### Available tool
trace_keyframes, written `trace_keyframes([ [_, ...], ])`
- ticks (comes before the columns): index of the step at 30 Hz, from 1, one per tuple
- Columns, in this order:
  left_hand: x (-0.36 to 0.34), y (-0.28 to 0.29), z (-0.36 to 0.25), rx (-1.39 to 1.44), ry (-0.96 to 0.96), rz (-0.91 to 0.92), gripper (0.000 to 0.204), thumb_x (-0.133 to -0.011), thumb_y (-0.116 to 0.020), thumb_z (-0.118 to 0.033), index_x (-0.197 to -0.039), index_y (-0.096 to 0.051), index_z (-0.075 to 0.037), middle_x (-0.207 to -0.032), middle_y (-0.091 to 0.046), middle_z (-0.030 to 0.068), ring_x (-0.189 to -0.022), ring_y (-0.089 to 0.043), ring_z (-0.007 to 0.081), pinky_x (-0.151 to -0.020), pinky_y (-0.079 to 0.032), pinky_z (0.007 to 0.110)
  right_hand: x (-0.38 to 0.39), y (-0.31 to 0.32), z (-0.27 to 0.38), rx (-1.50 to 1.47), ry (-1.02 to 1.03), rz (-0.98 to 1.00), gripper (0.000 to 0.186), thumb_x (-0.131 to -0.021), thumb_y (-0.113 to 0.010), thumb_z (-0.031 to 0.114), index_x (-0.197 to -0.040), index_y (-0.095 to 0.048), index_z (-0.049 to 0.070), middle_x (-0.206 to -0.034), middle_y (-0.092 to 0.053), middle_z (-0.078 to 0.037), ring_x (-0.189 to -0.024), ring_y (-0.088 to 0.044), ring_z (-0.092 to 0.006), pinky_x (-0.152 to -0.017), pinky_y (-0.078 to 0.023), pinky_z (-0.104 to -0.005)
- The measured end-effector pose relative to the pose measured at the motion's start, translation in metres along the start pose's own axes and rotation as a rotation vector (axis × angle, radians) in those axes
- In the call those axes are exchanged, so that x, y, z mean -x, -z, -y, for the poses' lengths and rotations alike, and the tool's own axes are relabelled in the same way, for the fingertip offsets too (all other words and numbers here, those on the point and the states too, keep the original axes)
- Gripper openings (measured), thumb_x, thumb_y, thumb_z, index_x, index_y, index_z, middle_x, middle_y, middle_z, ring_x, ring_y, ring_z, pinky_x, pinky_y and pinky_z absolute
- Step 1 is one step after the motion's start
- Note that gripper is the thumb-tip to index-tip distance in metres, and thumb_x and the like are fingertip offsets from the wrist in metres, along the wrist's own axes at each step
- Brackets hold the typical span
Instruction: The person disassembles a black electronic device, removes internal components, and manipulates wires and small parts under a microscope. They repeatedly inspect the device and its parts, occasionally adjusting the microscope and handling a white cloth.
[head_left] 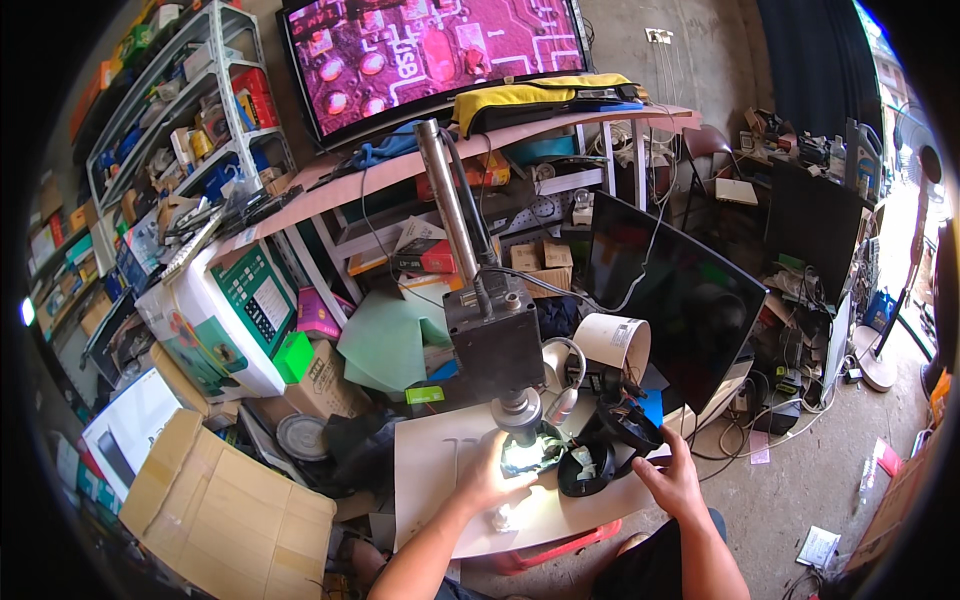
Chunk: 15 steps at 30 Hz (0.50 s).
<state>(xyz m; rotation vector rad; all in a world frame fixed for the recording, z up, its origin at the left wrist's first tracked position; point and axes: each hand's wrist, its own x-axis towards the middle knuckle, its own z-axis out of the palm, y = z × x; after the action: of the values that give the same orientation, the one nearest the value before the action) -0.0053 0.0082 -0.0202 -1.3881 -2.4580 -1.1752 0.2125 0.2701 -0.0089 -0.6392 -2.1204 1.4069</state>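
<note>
Under the ring-lit lens of a black microscope camera (495, 345), my left hand (490, 475) grips the edge of a small circuit board (540, 452), washed out by bright light. My right hand (672, 478) is closed at the rim of a black open housing (630, 425) with wires and parts inside, thumb below and fingers beside it. Between my hands lies a round black cup-shaped part (585, 470) with a pale connector in it. A crumpled white scrap (508, 517) rests on the pale board (430, 490) that serves as the work surface.
A large monitor (430, 60) beyond shows a magnified pink circuit board. A dark flat screen (670, 300) leans at the right, near a white cylinder (605, 340). The microscope's metal pole (447, 200) rises ahead. An open cardboard box (230, 505) stands at the left; cables (800, 425) cross the floor.
</note>
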Motion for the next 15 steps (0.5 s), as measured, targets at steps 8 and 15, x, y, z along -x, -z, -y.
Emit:
trace_keyframes([
  [8,0.0002,0.0002,-0.0002,-0.008,-0.015,-0.001,0.101,-0.071,-0.094,-0.029,-0.152,-0.04,-0.003,-0.144,-0.053,0.0217,-0.132,-0.055,0.0389,-0.111,-0.046,0.047,0.0011,0.0003,0.0003,-0.01,-0.004,0.0,0.083,-0.088,-0.084,0.026,-0.151,-0.041,-0.006,-0.138,-0.054,-0.026,-0.099,-0.073,-0.0285,-0.084,-0.059,-0.0383],
  [15,-0.0014,0.0012,0.0021,-0.004,-0.028,0.005,0.102,-0.07,-0.095,-0.028,-0.152,-0.04,-0.004,-0.143,-0.054,0.0213,-0.131,-0.055,0.039,-0.111,-0.046,0.047,0.0004,0.0006,-0.0002,-0.021,0.003,-0.002,0.083,-0.087,-0.084,0.027,-0.151,-0.041,-0.005,-0.136,-0.054,-0.026,-0.099,-0.073,-0.0286,-0.084,-0.059,-0.0388],
])
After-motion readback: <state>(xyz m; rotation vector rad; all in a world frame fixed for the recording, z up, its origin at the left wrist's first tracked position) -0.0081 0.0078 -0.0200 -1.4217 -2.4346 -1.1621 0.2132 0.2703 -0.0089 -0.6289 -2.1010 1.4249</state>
